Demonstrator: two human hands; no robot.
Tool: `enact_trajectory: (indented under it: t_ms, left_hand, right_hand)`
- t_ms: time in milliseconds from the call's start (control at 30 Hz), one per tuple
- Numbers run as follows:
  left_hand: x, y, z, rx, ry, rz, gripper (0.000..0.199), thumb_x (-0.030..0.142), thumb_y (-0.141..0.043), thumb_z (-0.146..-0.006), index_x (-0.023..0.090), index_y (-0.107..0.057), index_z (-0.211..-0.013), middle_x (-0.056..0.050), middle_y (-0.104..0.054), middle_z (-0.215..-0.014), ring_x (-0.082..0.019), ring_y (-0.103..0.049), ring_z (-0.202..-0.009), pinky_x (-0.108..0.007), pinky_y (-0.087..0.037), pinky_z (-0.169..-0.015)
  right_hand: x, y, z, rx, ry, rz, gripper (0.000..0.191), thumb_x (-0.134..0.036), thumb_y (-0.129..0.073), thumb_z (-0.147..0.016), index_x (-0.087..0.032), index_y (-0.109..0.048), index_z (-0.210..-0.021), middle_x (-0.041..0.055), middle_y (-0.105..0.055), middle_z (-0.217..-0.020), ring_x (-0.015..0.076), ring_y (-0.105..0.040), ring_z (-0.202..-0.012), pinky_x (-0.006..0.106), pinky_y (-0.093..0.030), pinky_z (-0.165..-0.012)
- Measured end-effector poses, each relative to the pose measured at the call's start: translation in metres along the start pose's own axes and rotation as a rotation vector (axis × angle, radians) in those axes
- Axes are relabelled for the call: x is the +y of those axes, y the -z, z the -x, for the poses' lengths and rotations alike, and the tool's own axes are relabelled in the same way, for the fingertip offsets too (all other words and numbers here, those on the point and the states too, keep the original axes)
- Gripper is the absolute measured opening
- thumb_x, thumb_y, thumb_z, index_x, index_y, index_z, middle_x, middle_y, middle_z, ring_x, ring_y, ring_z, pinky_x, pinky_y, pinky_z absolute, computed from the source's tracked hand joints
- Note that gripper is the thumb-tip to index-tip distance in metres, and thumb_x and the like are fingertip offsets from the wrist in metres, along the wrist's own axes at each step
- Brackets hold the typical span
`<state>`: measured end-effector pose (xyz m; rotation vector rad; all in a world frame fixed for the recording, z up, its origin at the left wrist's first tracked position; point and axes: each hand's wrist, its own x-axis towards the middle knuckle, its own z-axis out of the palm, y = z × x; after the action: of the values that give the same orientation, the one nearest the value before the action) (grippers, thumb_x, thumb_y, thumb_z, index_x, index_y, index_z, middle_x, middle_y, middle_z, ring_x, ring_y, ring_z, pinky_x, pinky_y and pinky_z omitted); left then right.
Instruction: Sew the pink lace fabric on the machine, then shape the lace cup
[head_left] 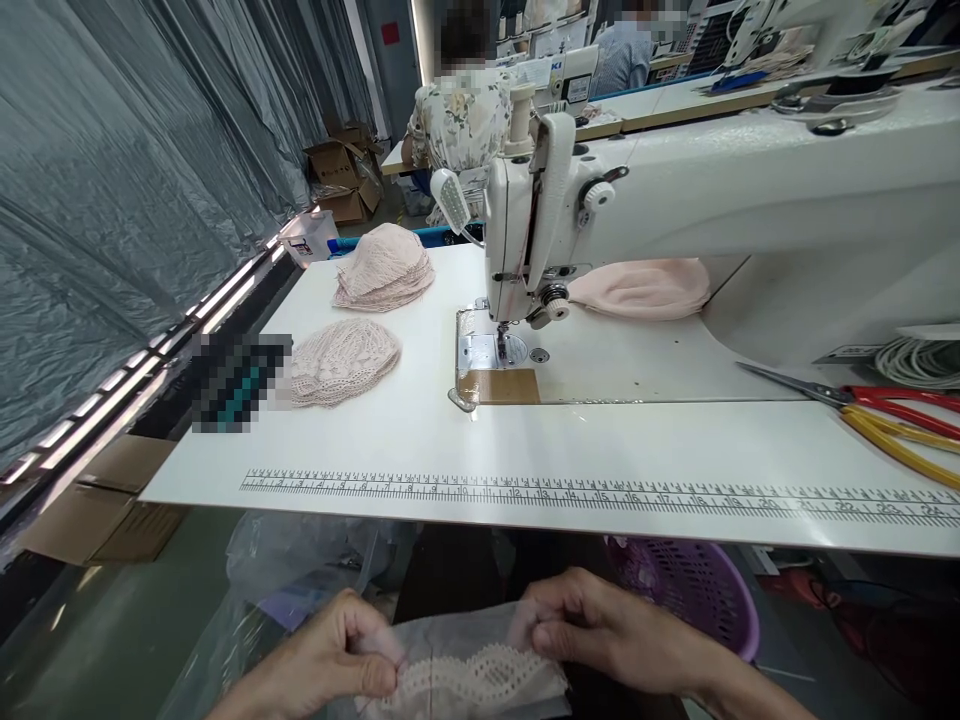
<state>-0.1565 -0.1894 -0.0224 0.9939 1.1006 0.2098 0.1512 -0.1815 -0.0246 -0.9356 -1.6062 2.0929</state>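
Note:
Below the table's front edge, my left hand (349, 655) and my right hand (589, 630) pinch the two ends of a sheer piece of fabric with a scalloped lace edge (480, 675). The piece is stretched between them over my lap, its lower part cut off by the frame. On the left of the table lie two stacks of pale pink lace pieces, a farther stack (385, 268) and a nearer stack (345, 362). The white sewing machine (517, 230) stands beyond my hands, with nothing seen under its presser foot (502, 342).
Scissors with red and yellow handles (847, 397) lie at the table's right. Pink fabric (645, 288) rests behind the needle. A printed ruler (585, 497) runs along the front edge. A purple basket (720, 595) and plastic bags (300, 560) sit below. One person (461, 120) is ahead.

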Motion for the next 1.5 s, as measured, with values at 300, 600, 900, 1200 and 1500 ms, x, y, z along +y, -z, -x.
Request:
enact_trajectory:
  t_ms: [300, 600, 900, 1200, 1500]
  left_hand:
    - [0.018, -0.007, 0.002, -0.001, -0.005, -0.036, 0.04, 0.055, -0.082, -0.059, 0.015, -0.076, -0.063, 0.002, -0.047, -0.048, -0.008, -0.038, -0.05, -0.02, -0.029, -0.05]
    - [0.038, -0.027, -0.011, -0.094, -0.002, -0.112, 0.023, 0.033, -0.08, -0.066, 0.017, -0.078, -0.081, -0.003, -0.068, -0.065, -0.011, -0.057, -0.058, -0.018, -0.044, -0.057]
    - [0.037, -0.027, -0.019, -0.059, -0.018, -0.166, 0.018, 0.029, -0.08, -0.065, 0.016, -0.078, -0.077, 0.001, -0.061, -0.057, -0.007, -0.046, -0.053, -0.016, -0.036, -0.051]
    - [0.03, -0.023, -0.015, -0.09, -0.065, -0.16, 0.025, 0.032, -0.083, -0.06, 0.016, -0.078, -0.079, 0.002, -0.061, -0.058, -0.008, -0.046, -0.054, -0.017, -0.034, -0.052]
    - [0.038, -0.03, -0.02, -0.05, -0.064, -0.183, 0.025, 0.03, -0.082, -0.06, 0.017, -0.078, -0.081, 0.003, -0.059, -0.057, -0.008, -0.045, -0.054, -0.017, -0.033, -0.051]
  right_hand:
    - [0.0, 0.005, 0.006, -0.048, 0.003, 0.068, 0.049, -0.056, -0.049, -0.09, -0.012, -0.071, -0.092, 0.0028, -0.058, -0.074, 0.0144, -0.05, -0.07, 0.025, -0.039, -0.066]
    - [0.002, -0.018, -0.029, -0.045, 0.048, 0.277, 0.018, -0.034, -0.077, -0.073, -0.017, -0.071, -0.072, -0.0034, -0.057, -0.064, 0.012, -0.051, -0.064, 0.021, -0.035, -0.06]
    - [0.0, -0.018, -0.035, -0.083, 0.081, 0.269, 0.026, -0.036, -0.075, -0.077, -0.016, -0.064, -0.064, -0.0053, -0.053, -0.061, 0.01, -0.049, -0.061, 0.022, -0.034, -0.061]
    - [-0.008, -0.006, -0.028, -0.114, 0.034, 0.196, 0.036, -0.047, -0.063, -0.084, -0.015, -0.067, -0.068, -0.002, -0.052, -0.063, 0.012, -0.047, -0.064, 0.021, -0.035, -0.058]
    - [-0.008, -0.015, -0.034, -0.03, -0.069, 0.175, 0.015, -0.024, -0.067, -0.076, -0.015, -0.062, -0.065, -0.0053, -0.046, -0.059, 0.0078, -0.04, -0.055, 0.018, -0.028, -0.05]
